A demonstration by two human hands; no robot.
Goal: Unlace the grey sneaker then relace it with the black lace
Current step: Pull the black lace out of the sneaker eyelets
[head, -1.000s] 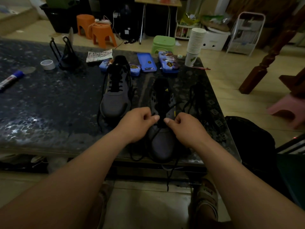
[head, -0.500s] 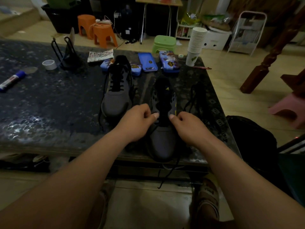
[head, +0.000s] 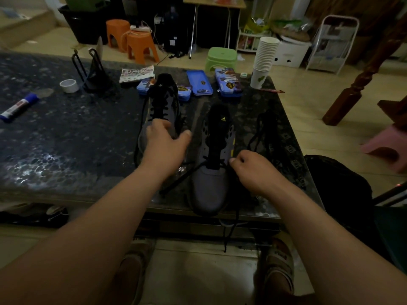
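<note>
Grey sneaker [head: 209,190], toe nearest, mostly unlaced; black lace [head: 184,177] in the pinch of right grip [head: 253,170]; left grip [head: 165,148] slack, empty.

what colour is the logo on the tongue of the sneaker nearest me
Yellow logo on a black tongue; the head view shows it.

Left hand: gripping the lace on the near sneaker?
No, the left hand is spread open over the second sneaker's toe, while only the right hand pinches the black lace.
</note>
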